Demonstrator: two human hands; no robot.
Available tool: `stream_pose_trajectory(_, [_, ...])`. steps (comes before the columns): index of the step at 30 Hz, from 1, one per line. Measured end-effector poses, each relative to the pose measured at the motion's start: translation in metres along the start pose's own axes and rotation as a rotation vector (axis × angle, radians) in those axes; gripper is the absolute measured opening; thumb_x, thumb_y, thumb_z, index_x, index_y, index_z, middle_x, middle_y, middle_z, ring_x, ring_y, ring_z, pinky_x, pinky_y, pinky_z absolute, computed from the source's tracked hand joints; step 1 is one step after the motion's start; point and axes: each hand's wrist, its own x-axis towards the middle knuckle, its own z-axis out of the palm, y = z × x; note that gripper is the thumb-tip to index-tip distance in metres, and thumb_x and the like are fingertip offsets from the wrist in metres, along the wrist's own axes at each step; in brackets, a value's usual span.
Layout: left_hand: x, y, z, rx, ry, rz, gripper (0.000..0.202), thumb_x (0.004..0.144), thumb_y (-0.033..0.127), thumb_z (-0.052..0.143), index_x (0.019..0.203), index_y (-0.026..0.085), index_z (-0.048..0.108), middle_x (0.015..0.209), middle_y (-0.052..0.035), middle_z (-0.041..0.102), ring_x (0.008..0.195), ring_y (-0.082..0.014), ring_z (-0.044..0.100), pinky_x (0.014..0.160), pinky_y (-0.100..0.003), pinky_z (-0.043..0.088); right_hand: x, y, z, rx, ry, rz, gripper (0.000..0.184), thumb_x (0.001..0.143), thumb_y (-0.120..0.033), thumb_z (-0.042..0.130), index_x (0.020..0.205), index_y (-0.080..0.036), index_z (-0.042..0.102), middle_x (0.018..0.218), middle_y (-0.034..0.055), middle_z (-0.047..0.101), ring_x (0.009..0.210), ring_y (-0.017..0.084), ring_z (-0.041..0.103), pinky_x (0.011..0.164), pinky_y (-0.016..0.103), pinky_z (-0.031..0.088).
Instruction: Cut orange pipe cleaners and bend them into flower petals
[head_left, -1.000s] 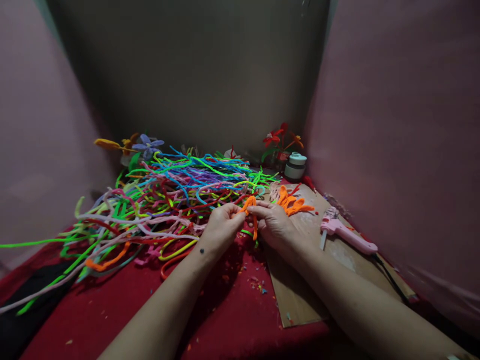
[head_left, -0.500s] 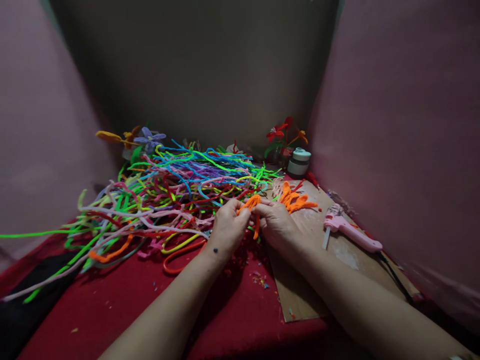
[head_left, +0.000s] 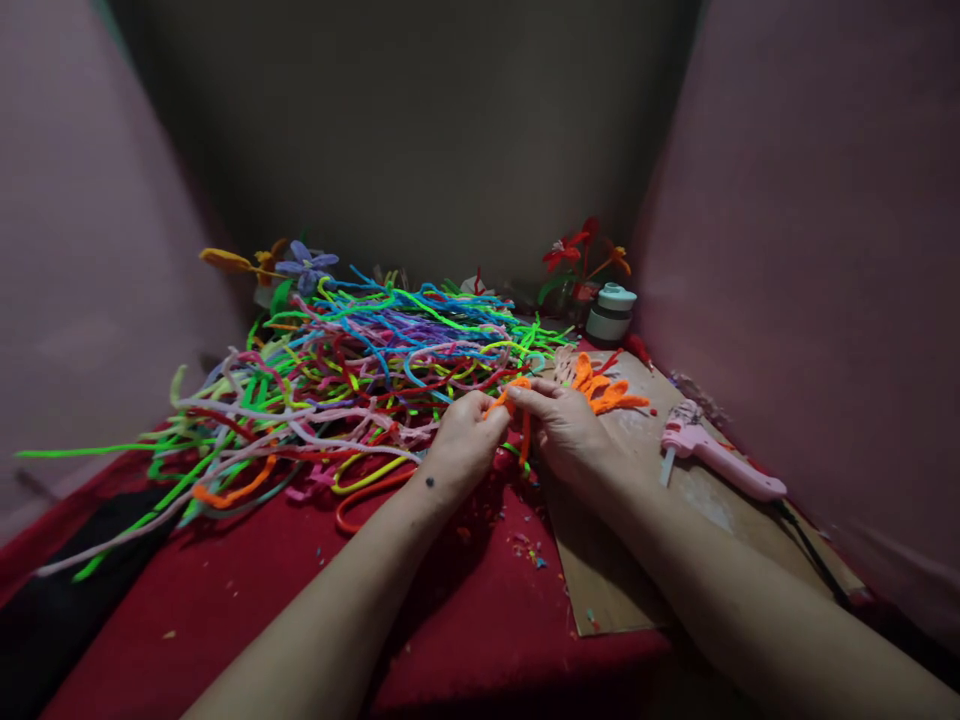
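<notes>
Between my two hands is an orange pipe cleaner, bent into a narrow loop with an end hanging down. My left hand pinches it from the left, thumb and fingers closed. From the right, my right hand grips the same pipe cleaner with its fingertips. Part of the loop is hidden behind the fingers. Just beyond my right hand, several orange bent pipe-cleaner petals lie on a brown board.
A large tangle of coloured pipe cleaners covers the table's left and back. On the board rests a pink glue gun with a black cord. Behind stand a teal-lidded jar, red flowers and a purple flower. Red cloth covers the table.
The orange loop now looks narrower and lower between my fingers, with my right fingertips closer over it. The whole view has shifted slightly, moving the surroundings to the right.
</notes>
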Motion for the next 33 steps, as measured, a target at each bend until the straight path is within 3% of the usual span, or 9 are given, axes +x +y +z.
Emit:
stream_pose_trajectory(4, [-0.002, 0.002, 0.002, -0.034, 0.071, 0.007, 0.012, 0.071, 0.028, 0.049, 0.064, 0.017, 0.048, 0.046, 0.0076, 0.041, 0.040, -0.0066, 0.036, 0.042, -0.020, 0.025, -0.002, -0.001, 0.001, -0.022, -0.037, 0.022, 0.015, 0.052, -0.017, 0.072, 0.065, -0.013, 0.064, 0.058, -0.0014, 0.059, 0.052, 0.009, 0.050, 0.054, 0.023, 0.039])
stream_pose_trajectory(12, [-0.002, -0.001, 0.007, -0.320, 0.056, -0.016, 0.008, 0.067, 0.022, 0.049, 0.060, 0.017, 0.046, 0.046, 0.0081, 0.040, 0.038, -0.0052, 0.034, 0.040, -0.018, 0.026, -0.009, -0.008, 0.007, -0.057, -0.103, 0.003, 0.008, 0.056, -0.013, 0.065, 0.064, -0.013, 0.063, 0.058, -0.0018, 0.059, 0.053, 0.008, 0.050, 0.054, 0.022, 0.038])
stream_pose_trajectory(19, [-0.001, -0.002, 0.002, -0.319, -0.033, -0.009, 0.018, 0.072, 0.029, 0.052, 0.061, 0.018, 0.044, 0.046, 0.0081, 0.037, 0.037, -0.0049, 0.032, 0.038, -0.018, 0.026, -0.002, -0.008, 0.004, 0.023, -0.118, 0.039, 0.016, 0.060, -0.026, 0.071, 0.066, -0.013, 0.064, 0.056, -0.0002, 0.060, 0.050, 0.010, 0.054, 0.052, 0.023, 0.042])
stream_pose_trajectory(23, [-0.003, 0.003, 0.000, -0.305, -0.110, -0.022, 0.019, 0.073, 0.032, 0.056, 0.064, 0.017, 0.047, 0.048, 0.0081, 0.040, 0.038, -0.0045, 0.033, 0.038, -0.017, 0.029, -0.001, -0.007, 0.004, 0.035, -0.051, 0.058, 0.016, 0.053, -0.021, 0.073, 0.060, -0.011, 0.062, 0.052, -0.0005, 0.059, 0.044, 0.008, 0.051, 0.047, 0.022, 0.040])
stream_pose_trajectory(27, [-0.003, 0.009, -0.012, -0.388, -0.252, -0.042, 0.027, 0.075, 0.041, 0.057, 0.082, 0.015, 0.055, 0.062, 0.0014, 0.057, 0.050, -0.0090, 0.052, 0.047, -0.020, 0.041, 0.000, -0.008, 0.002, 0.010, -0.045, 0.050, 0.013, 0.058, -0.021, 0.069, 0.059, -0.012, 0.059, 0.049, -0.0013, 0.056, 0.040, 0.008, 0.048, 0.043, 0.022, 0.038])
stream_pose_trajectory(30, [-0.001, 0.011, -0.026, -0.362, -0.190, -0.027, 0.028, 0.076, 0.035, 0.059, 0.098, 0.017, 0.056, 0.072, -0.0005, 0.063, 0.059, -0.0110, 0.059, 0.056, -0.022, 0.046, 0.002, -0.011, 0.000, 0.003, -0.026, 0.019, 0.009, 0.060, -0.017, 0.065, 0.057, -0.012, 0.058, 0.050, -0.0009, 0.056, 0.041, 0.007, 0.046, 0.042, 0.021, 0.035])
stream_pose_trajectory(33, [-0.001, 0.012, -0.036, -0.300, -0.215, 0.047, 0.023, 0.073, 0.023, 0.064, 0.095, 0.017, 0.063, 0.082, -0.0023, 0.067, 0.069, -0.0119, 0.062, 0.069, -0.024, 0.048, 0.003, -0.016, 0.000, 0.063, -0.004, 0.077, 0.005, 0.060, -0.014, 0.063, 0.059, -0.013, 0.058, 0.051, -0.0009, 0.056, 0.040, 0.006, 0.044, 0.041, 0.021, 0.034])
